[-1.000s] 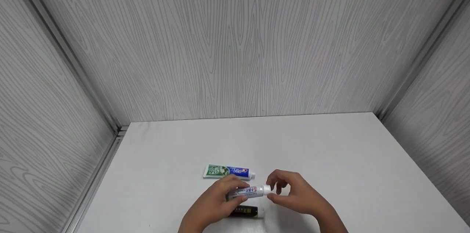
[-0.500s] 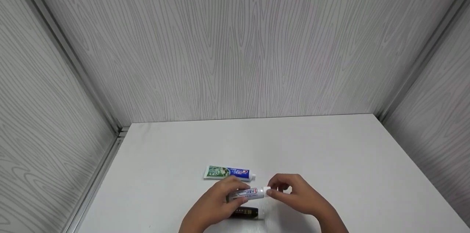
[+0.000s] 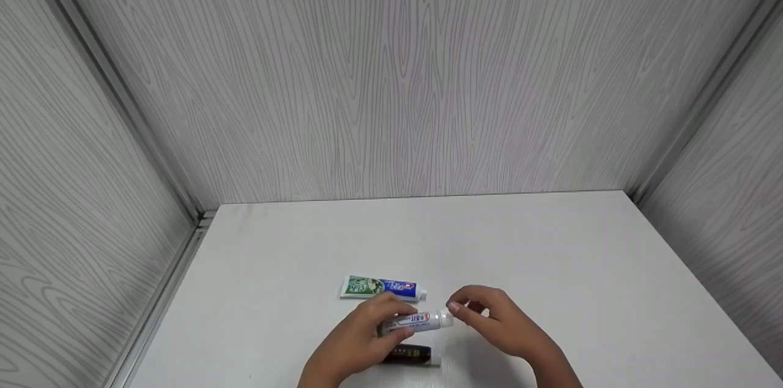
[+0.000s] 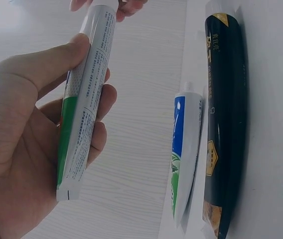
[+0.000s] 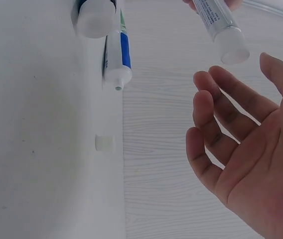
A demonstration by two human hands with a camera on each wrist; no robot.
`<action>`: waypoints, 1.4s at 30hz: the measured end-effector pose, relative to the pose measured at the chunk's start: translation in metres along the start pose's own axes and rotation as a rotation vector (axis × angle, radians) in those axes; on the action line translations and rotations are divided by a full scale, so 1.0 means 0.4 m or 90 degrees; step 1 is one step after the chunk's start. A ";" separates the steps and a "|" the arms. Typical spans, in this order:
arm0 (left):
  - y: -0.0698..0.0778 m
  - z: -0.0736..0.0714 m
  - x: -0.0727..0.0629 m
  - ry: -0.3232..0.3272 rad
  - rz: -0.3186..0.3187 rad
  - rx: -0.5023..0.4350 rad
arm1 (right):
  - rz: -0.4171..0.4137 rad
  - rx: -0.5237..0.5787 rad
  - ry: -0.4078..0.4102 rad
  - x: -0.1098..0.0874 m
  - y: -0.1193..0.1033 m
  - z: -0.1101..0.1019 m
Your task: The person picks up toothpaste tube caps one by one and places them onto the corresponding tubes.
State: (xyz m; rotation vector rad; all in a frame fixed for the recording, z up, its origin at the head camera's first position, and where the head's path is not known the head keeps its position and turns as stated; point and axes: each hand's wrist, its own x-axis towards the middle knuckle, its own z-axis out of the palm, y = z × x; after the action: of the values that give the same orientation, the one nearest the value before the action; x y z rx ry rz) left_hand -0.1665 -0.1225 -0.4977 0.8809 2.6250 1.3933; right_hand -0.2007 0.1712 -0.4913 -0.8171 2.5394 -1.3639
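My left hand (image 3: 364, 333) grips a white toothpaste tube (image 4: 91, 89), thumb on one side and fingers curled round the other. Its translucent white cap (image 5: 232, 47) is on and points toward my right hand (image 5: 246, 149). The right fingers are loosely bent beside the cap, with a gap between thumb and fingers and nothing held. On the table behind lies a green and blue toothpaste tube (image 3: 382, 287), its nozzle bare in the right wrist view. A black toothpaste tube (image 4: 226, 114) with a white cap lies nearer me, partly hidden by my left hand in the head view.
A small loose white cap (image 5: 105, 143) stands on the white table (image 3: 293, 247), seen only in the right wrist view. Wood-grain panels (image 3: 391, 82) close off the back and both sides of the table.
My right hand came to the held tube's cap and pinched it half a second ago; its fingers are now off the cap. The left hand and the tubes have barely moved.
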 end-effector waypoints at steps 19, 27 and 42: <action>0.007 -0.002 0.004 -0.015 -0.027 0.023 | -0.063 0.007 0.005 -0.009 0.002 0.010; 0.012 -0.008 0.008 -0.019 -0.051 0.037 | -0.055 0.018 -0.012 -0.001 0.004 0.006; 0.013 -0.008 0.006 -0.013 -0.035 0.036 | -0.039 0.023 -0.004 0.004 0.006 0.002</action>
State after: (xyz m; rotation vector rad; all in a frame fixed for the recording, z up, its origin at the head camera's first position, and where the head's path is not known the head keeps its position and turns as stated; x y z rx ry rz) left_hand -0.1671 -0.1214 -0.4915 0.8168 2.6642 1.2967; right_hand -0.2028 0.1709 -0.4933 -0.8991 2.4960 -1.4192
